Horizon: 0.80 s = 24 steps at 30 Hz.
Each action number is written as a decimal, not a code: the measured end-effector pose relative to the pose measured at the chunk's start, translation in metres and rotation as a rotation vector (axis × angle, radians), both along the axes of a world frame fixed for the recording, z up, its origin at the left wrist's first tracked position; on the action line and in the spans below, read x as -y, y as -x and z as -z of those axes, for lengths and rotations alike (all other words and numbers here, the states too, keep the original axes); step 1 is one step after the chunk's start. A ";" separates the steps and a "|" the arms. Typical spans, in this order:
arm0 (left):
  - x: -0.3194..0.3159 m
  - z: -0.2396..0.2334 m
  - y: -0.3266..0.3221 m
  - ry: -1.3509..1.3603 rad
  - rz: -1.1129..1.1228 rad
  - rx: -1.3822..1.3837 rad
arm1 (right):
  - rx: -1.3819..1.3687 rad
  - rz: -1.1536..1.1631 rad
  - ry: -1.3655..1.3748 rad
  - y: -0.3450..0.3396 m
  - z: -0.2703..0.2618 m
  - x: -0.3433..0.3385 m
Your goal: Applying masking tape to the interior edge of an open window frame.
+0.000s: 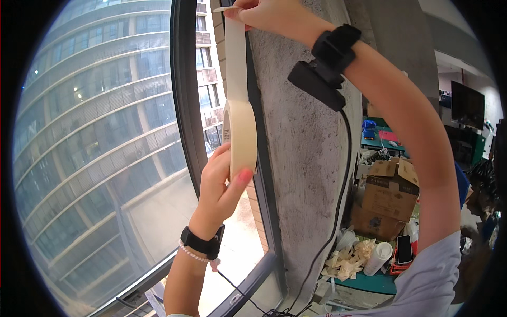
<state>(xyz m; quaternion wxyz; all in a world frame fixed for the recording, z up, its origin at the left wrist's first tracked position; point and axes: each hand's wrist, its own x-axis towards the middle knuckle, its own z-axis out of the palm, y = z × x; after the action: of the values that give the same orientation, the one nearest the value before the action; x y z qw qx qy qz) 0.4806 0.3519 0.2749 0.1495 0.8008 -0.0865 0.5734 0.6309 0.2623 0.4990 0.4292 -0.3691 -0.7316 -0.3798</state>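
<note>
My left hand (220, 184) grips a wide roll of cream masking tape (243, 138) by its lower edge, thumb on the outer face. A strip of the tape (236, 59) runs straight up from the roll to my right hand (257, 14), whose fingers pinch its upper end at the top of the view. The strip hangs in front of the window frame's opening, beside the rough concrete wall. Both wrists wear black straps; a black device (317, 85) with a cable is at the right one, a beaded bracelet at the left.
A dark window frame (184, 91) and glass pane stand at left, buildings beyond. A concrete wall (303, 158) rises at centre right. Behind my right arm are cardboard boxes (390, 194), crumpled tape pieces (344, 263), a white canister (378, 257) and a phone (404, 249). Black cables (277, 313) lie below.
</note>
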 end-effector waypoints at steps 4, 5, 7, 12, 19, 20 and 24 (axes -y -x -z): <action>0.007 -0.017 -0.003 0.314 -0.135 0.003 | -0.085 -0.076 -0.087 0.007 0.001 -0.006; 0.005 -0.020 -0.002 0.310 -0.144 0.008 | -0.053 -0.099 -0.120 0.010 0.002 -0.006; 0.001 -0.022 -0.005 0.423 -0.176 -0.037 | -0.017 -0.120 -0.156 0.010 0.002 -0.005; 0.014 -0.025 -0.005 0.667 0.053 -0.221 | -0.178 -0.348 0.053 -0.017 0.010 -0.026; 0.055 -0.017 0.007 0.645 0.128 0.076 | -0.132 -0.358 0.811 0.023 0.070 0.021; 0.061 -0.013 0.007 0.757 0.315 0.049 | -0.127 -0.375 0.847 0.024 0.079 0.024; 0.089 0.013 0.015 1.006 0.526 -0.133 | -0.237 -0.456 1.122 0.022 0.119 0.041</action>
<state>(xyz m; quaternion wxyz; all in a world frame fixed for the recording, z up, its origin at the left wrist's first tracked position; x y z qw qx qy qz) 0.4652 0.2625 0.2619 0.6550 0.6172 0.0104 0.4359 0.6091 0.2216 0.3800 0.3185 -0.4128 -0.8276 0.2080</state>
